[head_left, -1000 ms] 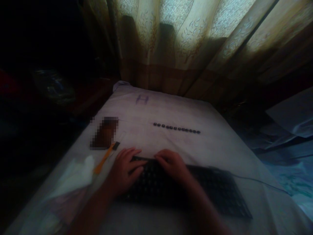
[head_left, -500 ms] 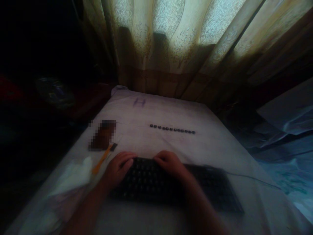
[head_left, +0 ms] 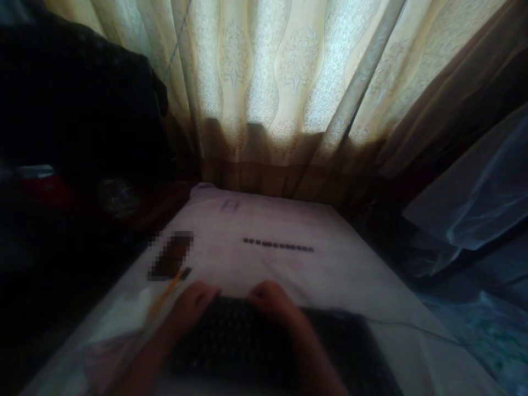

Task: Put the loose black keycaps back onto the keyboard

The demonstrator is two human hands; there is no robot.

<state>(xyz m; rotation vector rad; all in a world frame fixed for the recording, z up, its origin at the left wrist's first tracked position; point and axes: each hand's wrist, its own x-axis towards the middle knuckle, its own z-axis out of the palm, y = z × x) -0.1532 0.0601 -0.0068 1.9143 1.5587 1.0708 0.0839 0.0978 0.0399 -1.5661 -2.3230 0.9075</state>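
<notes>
A black keyboard (head_left: 235, 335) lies on the cloth-covered table, its near part dark and cut off by the lower edge of the view. My left hand (head_left: 197, 301) is closed at its far left corner, fingers curled over the edge. Farther right along the same edge, my right hand (head_left: 270, 300) is closed too, fingers bent down against the keyboard. Dim light and blur hide the fingertips of both. Beyond them, small dark keycaps (head_left: 278, 245) form a straight row. Left of my left hand rests a brush (head_left: 168, 291) with an orange handle and dark head.
A pixelated brown object (head_left: 171, 256) lies at the table's left side. Crumpled pale cloth or plastic (head_left: 121, 316) sits near the left front. A cable (head_left: 412, 325) runs right from the keyboard. Curtains (head_left: 264, 82) hang behind the table (head_left: 289, 217); plastic-covered items stand at right.
The view has tilted upward, so the table and everything on it appear lower. Both hands stay at the keyboard's far edge, and the left fingers look more curled.
</notes>
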